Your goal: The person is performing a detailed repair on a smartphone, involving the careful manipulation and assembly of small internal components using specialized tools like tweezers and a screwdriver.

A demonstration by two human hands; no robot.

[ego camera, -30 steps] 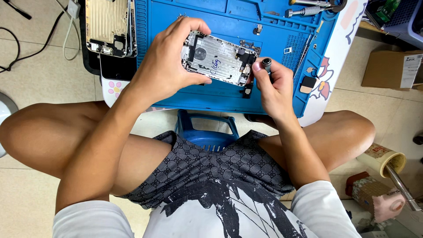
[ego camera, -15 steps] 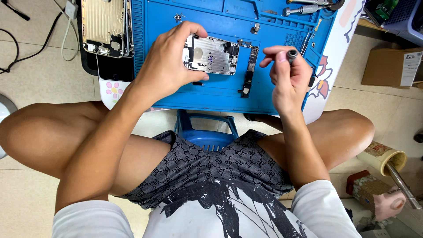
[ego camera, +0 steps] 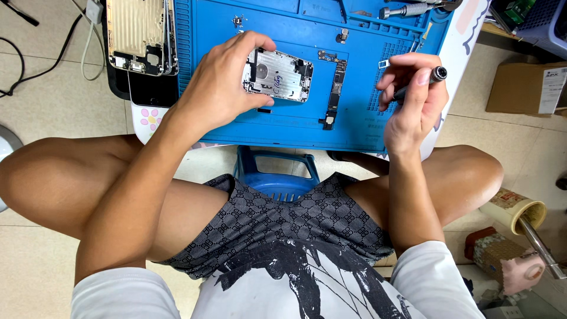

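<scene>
We are gripping a silver phone housing (ego camera: 277, 75) with our left hand (ego camera: 221, 88), fingers closed around its edges, holding it on the blue work mat (ego camera: 236, 118) in the upper middle of the frame. Our right hand (ego camera: 413, 94) is pinching a small screwdriver (ego camera: 425, 80) just right of a loose logic board (ego camera: 335, 88) lying on the mat. A second opened phone (ego camera: 140, 35) is resting at the upper left, while pale floor tiles (ego camera: 47, 112) and a cardboard box (ego camera: 528, 88) are flanking the low table.

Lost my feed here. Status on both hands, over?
Left hand grips silver phone part on blue mat. Right hand holds screwdriver, lifted clear. Logic board lies between.
</scene>
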